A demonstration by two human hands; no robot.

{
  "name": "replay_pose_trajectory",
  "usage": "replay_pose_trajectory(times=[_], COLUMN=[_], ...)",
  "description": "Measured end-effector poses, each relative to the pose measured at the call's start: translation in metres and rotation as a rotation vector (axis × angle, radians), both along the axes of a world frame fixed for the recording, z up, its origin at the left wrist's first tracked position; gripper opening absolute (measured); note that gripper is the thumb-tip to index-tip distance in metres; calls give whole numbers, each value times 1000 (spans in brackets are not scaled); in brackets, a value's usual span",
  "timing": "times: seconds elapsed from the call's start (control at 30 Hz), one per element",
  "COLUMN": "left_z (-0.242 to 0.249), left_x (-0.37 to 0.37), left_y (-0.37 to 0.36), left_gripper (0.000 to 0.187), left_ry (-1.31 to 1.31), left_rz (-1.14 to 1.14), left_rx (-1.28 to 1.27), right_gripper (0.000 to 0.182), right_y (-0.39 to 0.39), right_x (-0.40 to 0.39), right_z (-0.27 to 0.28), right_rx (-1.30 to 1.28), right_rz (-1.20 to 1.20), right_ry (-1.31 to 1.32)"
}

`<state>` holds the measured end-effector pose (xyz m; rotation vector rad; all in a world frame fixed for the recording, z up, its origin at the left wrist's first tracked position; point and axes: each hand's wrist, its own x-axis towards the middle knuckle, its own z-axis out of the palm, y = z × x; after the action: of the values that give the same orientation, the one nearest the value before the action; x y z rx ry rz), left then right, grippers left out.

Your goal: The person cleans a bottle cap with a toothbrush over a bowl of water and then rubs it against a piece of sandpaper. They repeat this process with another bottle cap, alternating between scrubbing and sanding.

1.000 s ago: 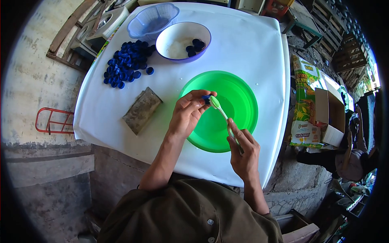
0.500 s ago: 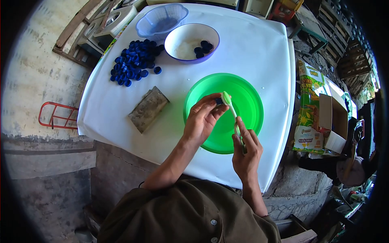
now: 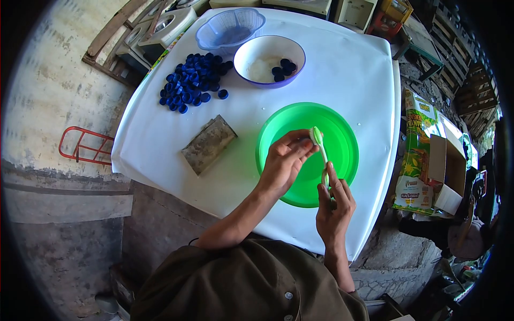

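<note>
My left hand is closed over the green basin, its fingertips pinching a blue bottle cap that is now almost wholly hidden by the fingers and the brush. In my right hand is the handle of a green-and-white toothbrush, its head up against the left fingertips. Beyond the basin, a white bowl with a purple outside holds several dark blue caps. A heap of blue bottle caps lies loose on the table to the left.
A lilac plastic basket stands behind the bowl on the white-covered table. Left of the basin lies a worn greyish block. Off the right edge are a printed carton and an open cardboard box. A red metal frame is at the left.
The camera view has shifted, so the table things appear farther right and slightly lower. The blue cap, visible at the left fingertips before, is now hidden as the brush head turns against it.
</note>
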<state>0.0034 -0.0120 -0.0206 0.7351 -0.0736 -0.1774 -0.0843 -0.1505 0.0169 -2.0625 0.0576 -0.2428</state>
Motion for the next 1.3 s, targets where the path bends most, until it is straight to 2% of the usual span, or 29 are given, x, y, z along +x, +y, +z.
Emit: replay_pose_trajectory(times=[0.13, 0.2, 0.4, 0.43, 0.57, 0.7, 0.8, 0.9, 1.0, 1.13, 1.3], left_z=[3, 4, 11, 7, 2, -1, -2, -1, 1, 0, 3], left_x=[10, 7, 12, 13, 1, 4, -1, -8, -2, -8, -4], left_y=[14, 15, 10, 10, -5, -1, -3, -10, -5, -8, -8], left_gripper=[25, 30, 42, 34, 23, 26, 27, 29, 28, 26, 26], left_ry=[-8, -45, 5, -11, -87, -59, -82, -67, -106, -74, -72], left_rz=[75, -1, 98, 93, 41, 115, 67, 38, 95, 73, 91], left_rx=[15, 34, 19, 27, 95, 81, 130, 42, 3, 34, -91], right_gripper=[51, 52, 53, 53, 51, 51, 50, 49, 49, 51, 50], right_y=[2, 2, -5, -5, -2, -1, -3, -5, -5, -3, -2], right_x=[-6, -8, -11, -13, -5, -8, -8, 1, -9, -5, -7], right_z=[-6, -5, 4, 5, 1, -5, -3, 1, 1, -4, -6], right_rx=[15, 31, 61, 63, 44, 36, 26, 38, -27, 32, 38], right_rz=[26, 27, 8, 0, -35, -11, -15, -37, 3, -27, -6], right_ry=[-79, -50, -30, -14, -105, -95, -82, -129, -21, -146, -136])
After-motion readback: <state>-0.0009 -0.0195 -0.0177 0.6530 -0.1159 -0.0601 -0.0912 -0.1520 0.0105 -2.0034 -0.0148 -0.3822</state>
